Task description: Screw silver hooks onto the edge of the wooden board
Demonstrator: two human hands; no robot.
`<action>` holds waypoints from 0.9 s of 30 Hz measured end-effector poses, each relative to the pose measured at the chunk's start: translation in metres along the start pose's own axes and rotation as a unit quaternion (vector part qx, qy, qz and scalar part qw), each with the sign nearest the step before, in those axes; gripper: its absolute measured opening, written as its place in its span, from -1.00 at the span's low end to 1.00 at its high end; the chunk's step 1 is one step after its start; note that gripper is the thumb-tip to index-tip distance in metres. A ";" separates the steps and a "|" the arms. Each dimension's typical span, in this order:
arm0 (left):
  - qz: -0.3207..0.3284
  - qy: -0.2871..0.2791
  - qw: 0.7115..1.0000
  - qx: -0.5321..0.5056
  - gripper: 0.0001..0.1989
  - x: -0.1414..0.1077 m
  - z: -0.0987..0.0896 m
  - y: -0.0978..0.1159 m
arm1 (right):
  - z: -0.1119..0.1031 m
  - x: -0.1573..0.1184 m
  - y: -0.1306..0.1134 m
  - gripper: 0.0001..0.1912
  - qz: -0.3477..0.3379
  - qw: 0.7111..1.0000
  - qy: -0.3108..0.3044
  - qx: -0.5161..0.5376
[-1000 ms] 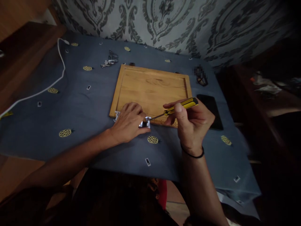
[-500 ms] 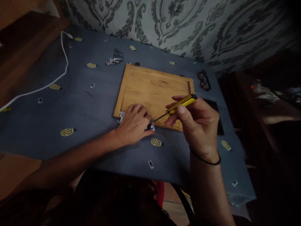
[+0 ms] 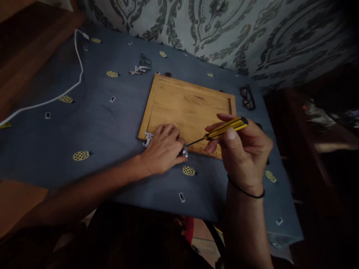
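Observation:
A framed wooden panel (image 3: 182, 108), like a small cabinet door, lies flat on the cloth-covered table. My left hand (image 3: 162, 151) is closed over a metal hinge (image 3: 185, 151) at the panel's near edge, thumb low along its side. More silver metal (image 3: 148, 139) shows left of the knuckles; whether it belongs to the same hinge is hidden. In my right hand (image 3: 248, 155) a yellow and black screwdriver (image 3: 224, 129) is gripped between thumb and fingers, slanting down leftward. Its tip meets the hinge's right end, beside my left fingers.
Loose metal hinges (image 3: 140, 70) lie beyond the panel's far left corner. Black-framed glasses (image 3: 248, 99) rest to the right. A white cable (image 3: 80, 71) curves across the left side. Patterned wallpaper (image 3: 207, 30) borders the far edge, and a dark object sits partly behind my right hand.
The view has shifted slightly, so most things sit a little further right. The screwdriver has tilted somewhat flatter, its tip still at the hinge. My left hand keeps its hold.

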State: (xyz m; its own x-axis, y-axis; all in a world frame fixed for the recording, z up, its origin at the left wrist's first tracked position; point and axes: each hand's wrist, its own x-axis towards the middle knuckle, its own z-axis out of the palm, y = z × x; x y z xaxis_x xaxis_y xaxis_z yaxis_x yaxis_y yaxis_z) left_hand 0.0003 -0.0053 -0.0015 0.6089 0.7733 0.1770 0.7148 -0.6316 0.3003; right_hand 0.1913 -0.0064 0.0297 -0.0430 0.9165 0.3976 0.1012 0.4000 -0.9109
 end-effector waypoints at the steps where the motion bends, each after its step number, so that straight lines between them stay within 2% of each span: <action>1: 0.000 0.002 1.000 -0.001 -0.58 0.000 0.000 0.000 | 0.000 -0.001 0.001 -0.80 -0.004 1.000 0.015 0.001; 3: -0.001 0.004 1.000 -0.003 -0.57 0.000 0.001 0.000 | 0.000 -0.003 0.003 -0.87 -0.020 0.999 0.049 0.007; 5: -0.002 0.002 1.000 -0.004 -0.56 0.000 0.001 0.000 | 0.000 -0.004 0.005 -0.83 -0.033 0.997 0.071 0.013; 10: -0.004 0.001 1.000 -0.005 -0.57 0.000 0.000 0.000 | 0.001 -0.007 0.006 -0.76 -0.036 0.996 0.079 -0.004; 16: -0.013 -0.019 1.000 -0.011 -0.56 0.001 -0.002 0.000 | 0.008 -0.010 0.002 -0.83 -0.080 0.979 0.184 -0.016; 23: -0.012 -0.009 1.000 -0.008 -0.58 0.001 -0.001 0.001 | 0.010 -0.013 0.002 -0.89 -0.061 0.984 0.165 -0.019; 27: -0.008 0.002 1.000 -0.001 -0.58 0.001 0.000 0.000 | 0.010 -0.013 0.006 -0.85 -0.055 0.985 0.162 -0.033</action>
State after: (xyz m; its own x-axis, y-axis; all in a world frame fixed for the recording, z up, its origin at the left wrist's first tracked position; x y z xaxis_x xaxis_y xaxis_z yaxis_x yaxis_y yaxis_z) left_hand 0.0013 -0.0048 -0.0016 0.5962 0.7833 0.1761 0.7237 -0.6193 0.3045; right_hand 0.1827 -0.0162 0.0183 0.2606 0.8153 0.5171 0.1778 0.4859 -0.8557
